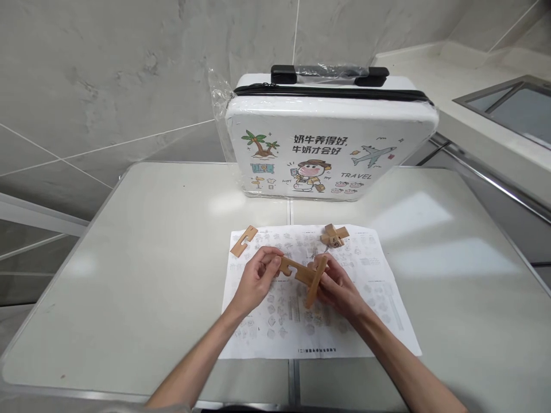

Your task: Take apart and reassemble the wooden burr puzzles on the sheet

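Note:
Between my hands, over the printed sheet [245, 292], are notched wooden pieces. My left hand [259, 276] pinches the left end of a flat notched piece [303, 273], whose cutout faces up. My right hand [338, 284] is closed around the right part, where a second wooden piece [316, 282] stands crosswise to the first. How the two fit together is hidden by my right fingers. A loose notched piece [244, 241] lies on the sheet's upper left corner. An assembled wooden block puzzle [334, 236] rests near the sheet's upper right.
A plastic-wrapped white suitcase [331, 123] with cartoon prints stands at the back of the folding table [142, 275]. A grey wall [142, 69] rises behind it. A white counter [477, 109] is at the right.

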Available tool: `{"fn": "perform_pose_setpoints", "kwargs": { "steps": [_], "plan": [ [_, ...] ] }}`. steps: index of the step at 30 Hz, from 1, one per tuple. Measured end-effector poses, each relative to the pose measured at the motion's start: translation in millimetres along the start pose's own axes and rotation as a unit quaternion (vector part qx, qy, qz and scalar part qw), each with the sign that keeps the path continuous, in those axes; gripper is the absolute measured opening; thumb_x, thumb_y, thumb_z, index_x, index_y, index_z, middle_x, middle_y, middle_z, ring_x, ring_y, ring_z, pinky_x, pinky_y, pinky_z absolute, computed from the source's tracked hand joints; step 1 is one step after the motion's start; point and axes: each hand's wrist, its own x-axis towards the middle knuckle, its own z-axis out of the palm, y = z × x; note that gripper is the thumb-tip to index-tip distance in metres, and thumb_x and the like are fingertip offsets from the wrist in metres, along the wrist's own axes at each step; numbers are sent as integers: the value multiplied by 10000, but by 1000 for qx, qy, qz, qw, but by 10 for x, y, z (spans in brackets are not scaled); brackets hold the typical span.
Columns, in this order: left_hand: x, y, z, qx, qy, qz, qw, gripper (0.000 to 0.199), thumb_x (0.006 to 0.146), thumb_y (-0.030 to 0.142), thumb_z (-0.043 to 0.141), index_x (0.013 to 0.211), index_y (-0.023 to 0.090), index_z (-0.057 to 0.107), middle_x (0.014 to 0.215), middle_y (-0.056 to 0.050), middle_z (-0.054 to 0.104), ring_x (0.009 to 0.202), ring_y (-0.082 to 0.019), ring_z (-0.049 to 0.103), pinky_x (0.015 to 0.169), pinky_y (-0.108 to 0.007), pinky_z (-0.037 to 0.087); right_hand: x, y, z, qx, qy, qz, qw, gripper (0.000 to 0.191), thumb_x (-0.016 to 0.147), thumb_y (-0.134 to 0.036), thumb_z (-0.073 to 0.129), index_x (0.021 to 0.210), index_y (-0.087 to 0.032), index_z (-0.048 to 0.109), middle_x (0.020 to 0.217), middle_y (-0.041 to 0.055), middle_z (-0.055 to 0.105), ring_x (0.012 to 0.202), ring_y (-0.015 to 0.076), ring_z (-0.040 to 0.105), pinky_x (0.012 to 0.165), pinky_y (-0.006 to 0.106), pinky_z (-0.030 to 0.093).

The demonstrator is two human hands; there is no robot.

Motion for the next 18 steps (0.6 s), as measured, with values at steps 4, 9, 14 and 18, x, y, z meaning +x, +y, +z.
{"fn": "perform_pose_setpoints", "kwargs": {
  "steps": [4,9,14,18],
  "plan": [
    [0,9,-4,1,-4,4,1000,385,1024,586,653,1099,209,661,790,-18,677,727,-172,596,702,-293,470,-13,-22,-8,9,-29,19,999,425,960,-644,730,1104,-280,564,628,-81,501,367,60,272,348,204,250],
    [33,-38,-57,12,29,28,999,376,1037,584,630,1102,214,657,775,-11,674,712,-173,582,710,-301,462,-32,-48,-77,65,-58,-4,996,436,945,-635,744,1106,-261,590,639,-90,486,332,37,225,305,196,204],
    [60,-78,-42,82,119,36,989,298,1000,516,714,1044,232,639,817,-7,702,756,-187,638,734,-306,467,-15,-81,-33,-27,68,-32,997,328,986,-547,741,1050,-260,594,722,-48,548,485,97,436,414,207,376],
    [44,-118,0,202,146,55,967,226,1005,450,717,995,232,657,806,-4,710,722,-186,622,669,-299,456,15,-67,57,-184,125,-72,972,272,1021,-491,706,1087,-245,610,836,7,635,648,156,582,529,254,492]
  ]
}}
